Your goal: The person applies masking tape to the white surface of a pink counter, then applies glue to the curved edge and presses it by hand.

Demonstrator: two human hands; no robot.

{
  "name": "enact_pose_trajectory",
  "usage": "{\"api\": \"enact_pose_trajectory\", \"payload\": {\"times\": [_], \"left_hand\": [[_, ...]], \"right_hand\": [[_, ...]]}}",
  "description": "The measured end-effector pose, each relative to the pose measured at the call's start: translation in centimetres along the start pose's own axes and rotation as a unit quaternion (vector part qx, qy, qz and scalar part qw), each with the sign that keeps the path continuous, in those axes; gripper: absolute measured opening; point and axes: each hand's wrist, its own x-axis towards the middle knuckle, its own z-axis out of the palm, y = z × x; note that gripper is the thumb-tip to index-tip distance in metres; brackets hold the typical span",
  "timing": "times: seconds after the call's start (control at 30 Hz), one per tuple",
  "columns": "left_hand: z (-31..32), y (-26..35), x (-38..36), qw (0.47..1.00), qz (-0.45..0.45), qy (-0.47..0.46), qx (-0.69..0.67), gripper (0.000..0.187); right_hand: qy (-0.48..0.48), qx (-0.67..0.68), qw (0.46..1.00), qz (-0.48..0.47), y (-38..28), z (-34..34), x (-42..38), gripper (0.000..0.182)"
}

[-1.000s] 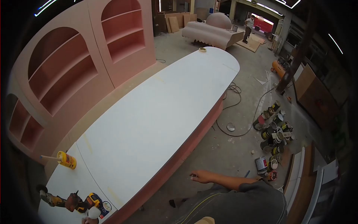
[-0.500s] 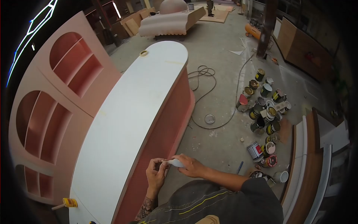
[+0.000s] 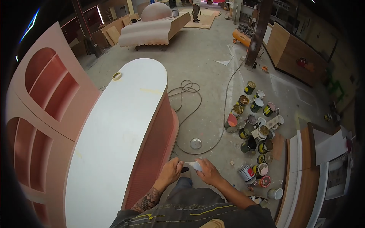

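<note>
In the head view, my right hand (image 3: 210,173) grips a small whitish squeeze bottle (image 3: 196,166) that lies sideways, its narrow nozzle pointing left. The fingers of my left hand (image 3: 172,173) are pinched together at the nozzle's tip; whether they hold a cap or something else there is too small to tell. Both hands are in front of my body, above the floor and just right of a long counter (image 3: 110,125) with a white top and a pink ribbed side. A roll of tape (image 3: 117,76) lies near the counter's far rounded end.
Several paint cans (image 3: 245,133) crowd the floor at the right. A hose (image 3: 218,142) winds across the concrete, beside a round lid (image 3: 195,143). Pink arched shelving (image 3: 49,81) stands left. Farther off are an orange air compressor (image 3: 241,38), a post (image 3: 258,34) and a standing person (image 3: 196,10).
The view has shifted, so the counter now appears farther left and lower. My hands have moved away from the counter's side. The bottle stays in my right hand.
</note>
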Motion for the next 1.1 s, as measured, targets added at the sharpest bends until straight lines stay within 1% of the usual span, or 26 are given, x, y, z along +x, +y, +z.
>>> {"api": "enact_pose_trajectory", "payload": {"times": [0.03, 0.1, 0.13, 0.2, 0.23, 0.27, 0.3, 0.33, 0.4, 0.43, 0.47, 0.5, 0.53, 0.6, 0.63, 0.67, 0.73, 0.8, 0.83, 0.87, 0.9, 0.93, 1.0, 1.07, 1.1], "left_hand": [[-0.6, -0.1, 2.2, 1.000, -0.002, 0.002, -0.009, 0.029], [-2.3, -0.1, 7.3, 0.991, -0.017, -0.114, -0.064, 0.035], [-3.4, 0.4, 9.7, 0.991, -0.020, -0.113, -0.067, 0.035], [-5.3, 1.5, 14.2, 0.986, 0.021, -0.160, -0.040, 0.038], [-5.5, 1.2, 16.3, 0.985, 0.018, -0.165, -0.039, 0.038], [-5.4, 0.8, 18.3, 0.987, 0.042, -0.150, -0.037, 0.038], [-5.3, 0.4, 20.3, 0.988, 0.067, -0.136, -0.035, 0.038], [-5.3, 0.2, 22.2, 0.987, 0.068, -0.144, -0.034, 0.038], [-4.8, -0.2, 26.1, 0.982, 0.041, -0.184, -0.020, 0.037], [-4.1, -0.6, 28.1, 0.981, 0.041, -0.190, -0.019, 0.037], [-3.2, -1.2, 30.1, 0.975, 0.062, -0.213, 0.001, 0.036], [-2.4, -1.7, 32.1, 0.969, 0.081, -0.234, 0.022, 0.035], [-1.6, -2.0, 34.2, 0.969, 0.078, -0.234, 0.024, 0.035], [-0.1, -2.5, 38.5, 0.944, 0.089, -0.316, 0.024, 0.034], [0.6, -2.7, 40.7, 0.948, 0.082, -0.307, 0.026, 0.034], [1.0, -3.0, 42.8, 0.946, 0.076, -0.311, 0.039, 0.034], [2.1, -3.8, 46.7, 0.950, 0.055, -0.301, 0.054, 0.034], [3.0, -4.9, 49.6, 0.958, 0.015, -0.272, 0.094, 0.036], [2.9, -4.6, 51.0, 0.960, -0.001, -0.264, 0.094, 0.036], [2.9, -4.5, 52.7, 0.956, -0.029, -0.276, 0.095, 0.036], [2.9, -4.2, 54.5, 0.953, -0.056, -0.284, 0.093, 0.036], [2.7, -3.6, 56.4, 0.957, -0.068, -0.269, 0.087, 0.036], [2.5, -2.9, 60.0, 0.960, -0.100, -0.252, 0.066, 0.037], [3.2, -3.8, 63.6, 0.968, -0.111, -0.221, 0.044, 0.037], [3.7, -4.2, 65.6, 0.979, -0.083, -0.184, 0.030, 0.038]], "right_hand": [[-0.006, -0.006, 1.000, 0.002, 0.5, -0.7, 1.7, 0.057], [0.026, 0.079, 0.994, 0.065, 1.3, -2.1, 5.0, 0.053], [0.022, 0.077, 0.995, 0.065, 1.8, -2.6, 6.6, 0.053], [0.108, 0.141, 0.972, 0.152, 3.0, -3.4, 9.2, 0.047], [0.129, 0.156, 0.967, 0.156, 3.9, -3.9, 10.7, 0.044], [0.131, 0.159, 0.965, 0.162, 4.9, -4.5, 12.0, 0.044], [0.149, 0.149, 0.962, 0.172, 5.9, -5.4, 13.2, 0.044], [0.169, 0.137, 0.959, 0.181, 7.0, -6.2, 14.1, 0.045], [0.189, 0.127, 0.952, 0.203, 9.7, -7.7, 15.2, 0.045], [0.202, 0.111, 0.948, 0.221, 11.2, -8.6, 15.7, 0.045], [0.214, 0.096, 0.943, 0.236, 12.8, -9.5, 16.4, 0.045], [0.242, 0.120, 0.929, 0.254, 14.5, -10.2, 17.0, 0.045], [0.240, 0.124, 0.929, 0.254, 16.0, -11.4, 17.8, 0.045], [0.243, 0.035, 0.937, 0.247, 19.4, -14.3, 19.7, 0.044], [0.261, 0.040, 0.933, 0.245, 21.8, -15.2, 20.8, 0.043], [0.253, 0.044, 0.938, 0.234, 24.2, -16.2, 22.4, 0.043], [0.214, -0.011, 0.941, 0.262, 29.0, -18.6, 26.1, 0.042], [0.206, 0.008, 0.945, 0.255, 34.5, -19.9, 30.5, 0.044], [0.169, 0.009, 0.961, 0.217, 36.5, -21.2, 33.1, 0.045], [0.134, 0.009, 0.975, 0.176, 38.3, -22.4, 35.8, 0.046], [0.107, -0.013, 0.984, 0.143, 39.5, -23.8, 38.7, 0.048], [0.092, -0.014, 0.987, 0.128, 40.1, -25.3, 41.7, 0.048], [0.033, 0.030, 0.994, 0.095, 40.8, -27.4, 47.4, 0.047], [-0.009, 0.043, 0.997, 0.071, 41.9, -28.2, 52.7, 0.049], [-0.027, 0.065, 0.995, 0.067, 42.1, -28.5, 55.4, 0.053]]}}
